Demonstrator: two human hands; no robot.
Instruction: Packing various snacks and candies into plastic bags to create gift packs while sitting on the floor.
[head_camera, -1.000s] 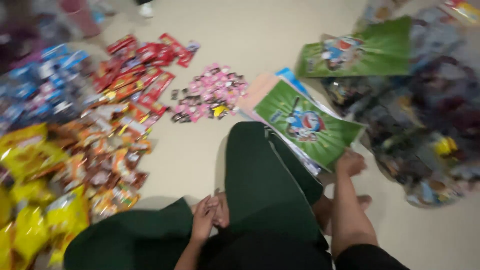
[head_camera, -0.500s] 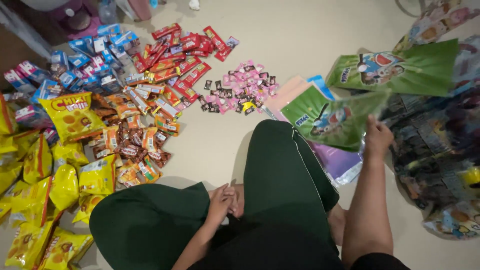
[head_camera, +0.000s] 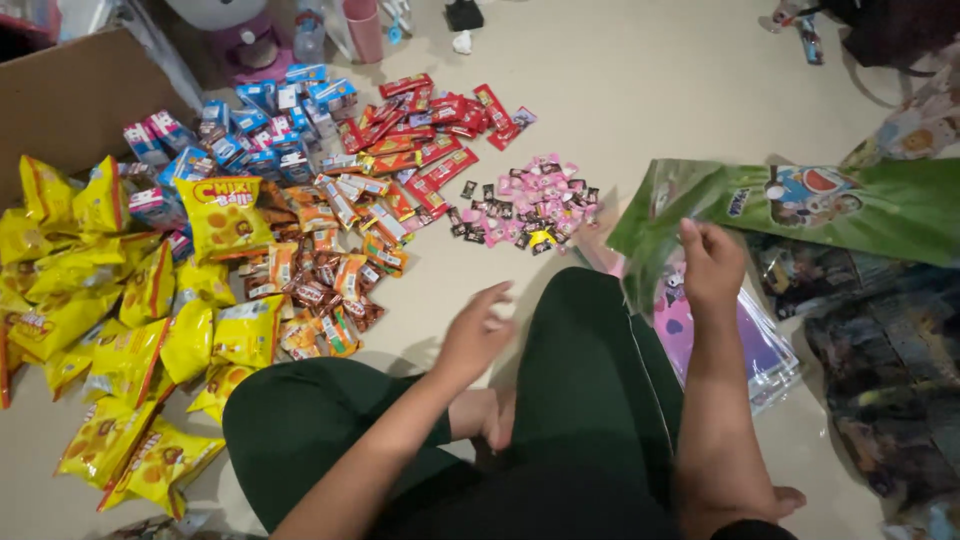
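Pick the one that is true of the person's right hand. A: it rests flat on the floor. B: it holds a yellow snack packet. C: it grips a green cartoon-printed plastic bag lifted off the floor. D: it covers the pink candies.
C: the right hand pinches the edge of the green bag, which hangs raised above the purple sheets.

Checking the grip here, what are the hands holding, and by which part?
The right hand pinches a green glossy plastic bag at its left end. The left hand hangs open above the knee, holding nothing.
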